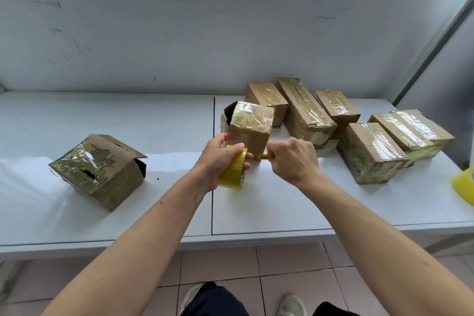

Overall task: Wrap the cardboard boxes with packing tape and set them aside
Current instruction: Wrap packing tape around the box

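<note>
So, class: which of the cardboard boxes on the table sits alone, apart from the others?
The torn box on the left, with holes in its taped top. The other boxes cluster at the right, beyond the hands.

One view only: head cam, worn by the person, wide-angle w/ bent edges. It looks fwd and steeply down over a white table [107, 213] that runs across mid frame, wall above it at top. Close range: both forearms enter from the bottom corners and meet near centre, left hand [218, 159] and right hand [295, 159] just below mid frame. Floor tiles and shoe tips at bottom edge show the cam sits right above the standing person. No 2nd view, so no overlap.
</note>
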`<state>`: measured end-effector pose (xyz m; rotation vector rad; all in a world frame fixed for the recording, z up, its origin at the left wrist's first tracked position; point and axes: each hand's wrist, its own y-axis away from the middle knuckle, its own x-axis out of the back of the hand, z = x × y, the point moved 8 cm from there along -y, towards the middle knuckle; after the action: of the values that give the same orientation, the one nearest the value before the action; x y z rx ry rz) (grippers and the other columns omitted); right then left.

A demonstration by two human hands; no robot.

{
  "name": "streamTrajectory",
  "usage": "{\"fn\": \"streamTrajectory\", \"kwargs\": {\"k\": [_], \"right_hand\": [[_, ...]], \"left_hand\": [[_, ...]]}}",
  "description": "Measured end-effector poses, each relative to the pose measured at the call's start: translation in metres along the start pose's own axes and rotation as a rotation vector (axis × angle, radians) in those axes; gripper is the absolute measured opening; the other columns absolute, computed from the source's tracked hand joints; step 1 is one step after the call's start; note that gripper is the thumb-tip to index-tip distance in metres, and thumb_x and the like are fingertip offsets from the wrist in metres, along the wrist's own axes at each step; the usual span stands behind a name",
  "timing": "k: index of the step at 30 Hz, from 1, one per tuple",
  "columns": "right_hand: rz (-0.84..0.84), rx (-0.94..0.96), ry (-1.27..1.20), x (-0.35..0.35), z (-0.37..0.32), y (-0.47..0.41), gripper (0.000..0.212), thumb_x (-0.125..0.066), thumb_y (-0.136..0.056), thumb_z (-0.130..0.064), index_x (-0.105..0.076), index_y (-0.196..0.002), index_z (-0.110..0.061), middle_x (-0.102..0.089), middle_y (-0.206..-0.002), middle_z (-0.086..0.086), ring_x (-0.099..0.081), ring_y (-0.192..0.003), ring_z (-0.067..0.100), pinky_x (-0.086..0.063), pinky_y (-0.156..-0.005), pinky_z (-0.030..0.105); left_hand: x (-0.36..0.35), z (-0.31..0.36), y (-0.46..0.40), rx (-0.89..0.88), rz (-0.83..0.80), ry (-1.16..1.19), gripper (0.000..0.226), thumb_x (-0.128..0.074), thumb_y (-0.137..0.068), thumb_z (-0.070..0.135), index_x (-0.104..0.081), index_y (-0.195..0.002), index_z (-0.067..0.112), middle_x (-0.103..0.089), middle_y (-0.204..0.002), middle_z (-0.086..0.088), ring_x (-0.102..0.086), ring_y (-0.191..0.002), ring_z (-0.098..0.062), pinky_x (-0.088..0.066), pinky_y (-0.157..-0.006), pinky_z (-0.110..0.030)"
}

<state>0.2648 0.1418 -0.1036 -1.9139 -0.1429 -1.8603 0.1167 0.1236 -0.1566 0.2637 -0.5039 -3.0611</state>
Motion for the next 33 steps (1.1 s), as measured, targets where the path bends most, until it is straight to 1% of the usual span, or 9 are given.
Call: {"fn": "streamTrajectory", "kwargs": {"k": [3,7,10,13,17,22,27,31,33], "right_hand": [[0.048,-0.090,-0.192,-0.002,0.015,0.009,0.005,-0.061,-0.085,-0.021,-0.061,-0.089,-0.019,-0.067,-0.077,0.005,-0.063,-0.074,0.035,-0.035,-0.060,0.031],[0.228,-0.170,-0.442,0.027,0.016,-0.003,0.032,-0.064,-0.088,-0.042,-0.054,-0.110,-0.021,-0.055,-0.084,-0.007,-0.059,-0.077,0.025,-0.036,-0.066,0.031],[0.236,-0.114,-0.405,0.035,-0.003,-0.027,0.057,-0.070,-0.080,-0.059,-0.059,-0.129,-0.032,-0.054,-0.116,-0.004,-0.061,-0.096,0.021,-0.039,-0.073,0.029],[0.127,-0.064,-0.332,0.021,-0.011,-0.048,0.057,-0.067,-0.081,-0.064,-0.060,-0.132,-0.038,-0.046,-0.146,-0.011,-0.059,-0.118,0.018,-0.042,-0.080,0.031],[0.101,-0.033,-0.299,0.010,-0.006,-0.053,0.058,-0.062,-0.082,-0.067,-0.059,-0.134,-0.039,-0.050,-0.146,-0.016,-0.055,-0.126,0.016,-0.046,-0.084,0.032],[0.094,0.010,-0.217,0.008,0.000,-0.064,0.060,-0.062,-0.085,-0.064,-0.056,-0.138,-0.036,-0.049,-0.148,-0.011,-0.054,-0.128,0.018,-0.048,-0.084,0.033],[0.146,-0.025,-0.140,0.004,0.001,-0.067,0.062,-0.069,-0.082,-0.061,-0.059,-0.135,-0.031,-0.060,-0.138,-0.007,-0.063,-0.116,0.024,-0.048,-0.083,0.033],[0.073,-0.052,-0.207,-0.001,0.004,-0.073,0.072,-0.074,-0.075,-0.063,-0.056,-0.138,-0.035,-0.049,-0.147,-0.015,-0.057,-0.125,0.020,-0.047,-0.090,0.034],[0.039,-0.060,-0.339,0.000,0.010,-0.070,0.077,-0.073,-0.073,-0.066,-0.054,-0.140,-0.033,-0.044,-0.151,-0.013,-0.051,-0.129,0.016,-0.044,-0.095,0.035]], "left_hand": [[0.008,-0.006,-0.004,0.007,0.035,0.011,0.033,-0.060,-0.099,0.011,-0.048,-0.130,0.015,-0.074,-0.085,-0.015,-0.067,-0.063,-0.025,-0.057,-0.065,-0.037],[0.003,-0.009,-0.003,0.016,0.011,0.032,0.030,-0.060,-0.099,0.012,-0.048,-0.127,0.015,-0.074,-0.085,-0.016,-0.066,-0.064,-0.027,-0.056,-0.069,-0.038],[0.000,-0.007,-0.001,0.006,-0.012,0.035,0.026,-0.060,-0.099,0.013,-0.050,-0.124,0.015,-0.074,-0.086,-0.015,-0.067,-0.065,-0.026,-0.056,-0.071,-0.039],[0.000,-0.005,0.004,0.015,-0.012,0.024,0.018,-0.061,-0.098,0.011,-0.054,-0.115,0.012,-0.073,-0.081,-0.014,-0.066,-0.059,-0.024,-0.056,-0.066,-0.036],[0.006,-0.002,0.007,0.062,-0.029,0.034,0.010,-0.061,-0.096,0.007,-0.056,-0.105,0.007,-0.072,-0.076,-0.015,-0.064,-0.051,-0.020,-0.056,-0.055,-0.029],[0.024,-0.027,0.021,0.205,-0.006,-0.006,0.008,-0.066,-0.091,0.005,-0.066,-0.099,0.005,-0.073,-0.076,-0.016,-0.066,-0.055,-0.020,-0.056,-0.060,-0.030],[0.032,-0.017,0.018,0.127,0.043,0.098,0.004,-0.063,-0.093,0.001,-0.062,-0.096,0.004,-0.072,-0.073,-0.017,-0.064,-0.052,-0.021,-0.058,-0.056,-0.029],[0.032,-0.013,0.016,0.079,0.048,0.141,0.006,-0.062,-0.096,0.004,-0.058,-0.100,0.008,-0.072,-0.079,-0.017,-0.064,-0.055,-0.023,-0.057,-0.058,-0.031],[0.032,-0.014,0.015,0.052,0.069,0.164,0.006,-0.062,-0.097,0.009,-0.057,-0.101,0.010,-0.072,-0.084,-0.018,-0.066,-0.058,-0.023,-0.057,-0.062,-0.033]]}}
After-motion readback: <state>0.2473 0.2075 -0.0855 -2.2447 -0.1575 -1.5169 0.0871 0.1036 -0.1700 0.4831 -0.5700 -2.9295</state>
